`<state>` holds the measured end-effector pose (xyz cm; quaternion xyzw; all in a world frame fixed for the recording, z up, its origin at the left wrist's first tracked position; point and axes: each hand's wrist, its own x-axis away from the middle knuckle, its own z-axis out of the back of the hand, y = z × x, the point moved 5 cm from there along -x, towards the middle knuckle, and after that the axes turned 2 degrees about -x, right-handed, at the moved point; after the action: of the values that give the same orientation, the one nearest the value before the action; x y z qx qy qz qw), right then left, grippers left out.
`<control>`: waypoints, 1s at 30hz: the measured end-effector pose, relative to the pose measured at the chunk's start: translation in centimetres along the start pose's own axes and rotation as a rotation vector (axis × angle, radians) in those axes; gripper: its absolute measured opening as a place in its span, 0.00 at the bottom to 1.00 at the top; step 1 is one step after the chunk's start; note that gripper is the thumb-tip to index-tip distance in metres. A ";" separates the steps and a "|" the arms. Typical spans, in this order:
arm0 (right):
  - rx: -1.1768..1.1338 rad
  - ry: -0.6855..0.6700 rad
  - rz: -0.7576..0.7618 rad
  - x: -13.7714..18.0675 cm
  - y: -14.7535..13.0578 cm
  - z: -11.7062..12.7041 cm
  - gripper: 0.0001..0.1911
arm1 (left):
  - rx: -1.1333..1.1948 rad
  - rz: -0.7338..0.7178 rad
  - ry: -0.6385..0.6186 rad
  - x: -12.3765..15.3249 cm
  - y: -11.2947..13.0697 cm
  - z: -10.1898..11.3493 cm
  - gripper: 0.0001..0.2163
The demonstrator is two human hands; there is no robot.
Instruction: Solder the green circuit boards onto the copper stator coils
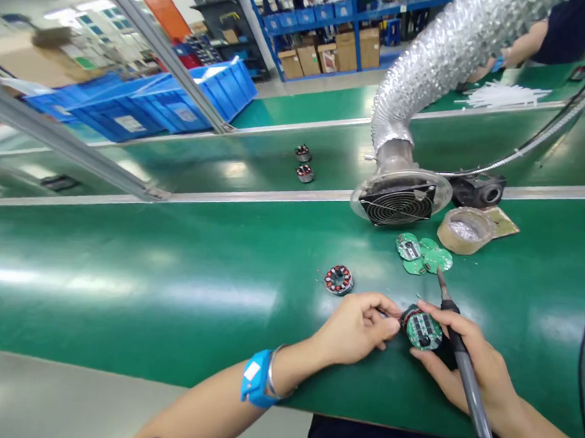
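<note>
A round motor stator with a green circuit board on top [422,329] lies on the green mat. My left hand [357,328] is closed in a pinch against its left edge. My right hand [470,365] cups its right side and grips a black soldering iron [462,364], whose tip points up and away from the board. A second stator with red and dark windings [339,279] rests a little to the left, apart from both hands. Several loose green round boards [423,253] lie behind the iron's tip.
A fume fan [398,201] on a silver flexible duct [449,50] faces me beyond the boards. A tape roll [465,230] sits to its right. Two more stators [304,163] rest on the far belt. Another person's arm [522,45] works at top right. Blue crates [145,105] stand at left.
</note>
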<state>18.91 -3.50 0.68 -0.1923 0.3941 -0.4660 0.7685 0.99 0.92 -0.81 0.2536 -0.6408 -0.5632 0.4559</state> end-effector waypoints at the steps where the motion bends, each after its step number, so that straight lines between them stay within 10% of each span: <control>1: -0.003 0.012 0.008 0.0 0.0 0.1 0.26 | 0.154 0.147 -0.076 -0.2 -0.6 -0.4 0.17; 4: -0.018 0.015 0.050 0.0 0.0 0.1 0.27 | 0.411 0.356 -0.220 -0.6 -1.1 -1.5 0.22; 7: -0.026 0.004 0.083 0.0 -0.1 0.0 0.27 | 0.322 0.273 -0.190 -0.7 -0.8 -1.6 0.19; 14: -0.089 -0.094 0.056 -0.2 -0.4 0.3 0.27 | -0.468 -0.591 -0.007 0.3 2.6 -0.3 0.07; 22: -0.273 -0.127 0.170 0.2 -0.7 0.4 0.26 | 0.401 0.233 -0.388 -1.8 -0.8 -1.3 0.24; 30: -0.333 -0.180 0.187 0.2 -0.5 0.8 0.27 | 0.438 0.385 -0.400 -1.6 -0.9 -2.1 0.26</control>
<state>19.26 -3.94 1.40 -0.3201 0.4118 -0.3018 0.7981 3.40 1.03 -2.27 0.1044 -0.8589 -0.3548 0.3542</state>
